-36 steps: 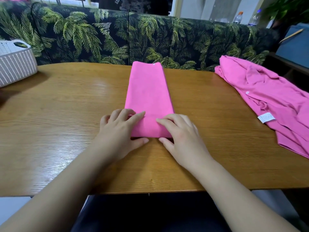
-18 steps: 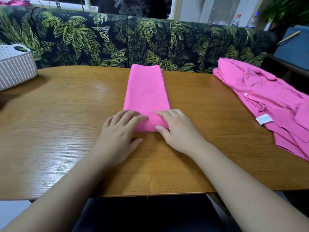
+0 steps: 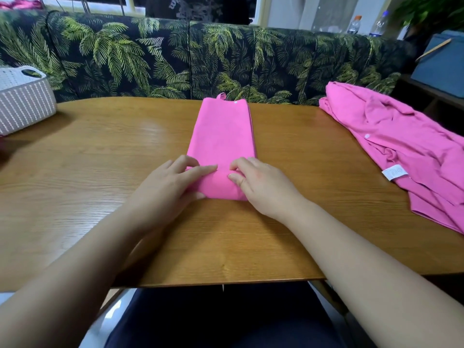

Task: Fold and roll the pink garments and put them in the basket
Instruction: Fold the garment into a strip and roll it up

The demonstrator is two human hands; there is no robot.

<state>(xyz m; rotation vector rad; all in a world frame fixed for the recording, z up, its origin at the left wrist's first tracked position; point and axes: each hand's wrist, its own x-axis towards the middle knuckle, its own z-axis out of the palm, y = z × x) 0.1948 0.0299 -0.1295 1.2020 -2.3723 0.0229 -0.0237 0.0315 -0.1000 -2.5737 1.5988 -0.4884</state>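
Basket at table's far-left corner — contents hidden.

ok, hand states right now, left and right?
Left hand: grips the rolled end of the folded pink garment.
Right hand: grips the same roll.

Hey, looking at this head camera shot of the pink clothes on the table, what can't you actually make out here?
All from the head view:
- White basket: cut off by the left edge; its inside is hidden by its wall.
- Unfolded pink garment: runs past the right edge; its white label is too small to read.
- Folded pink garment: near-end corners covered by the left hand and right hand.
- Bottles: small and blurred.
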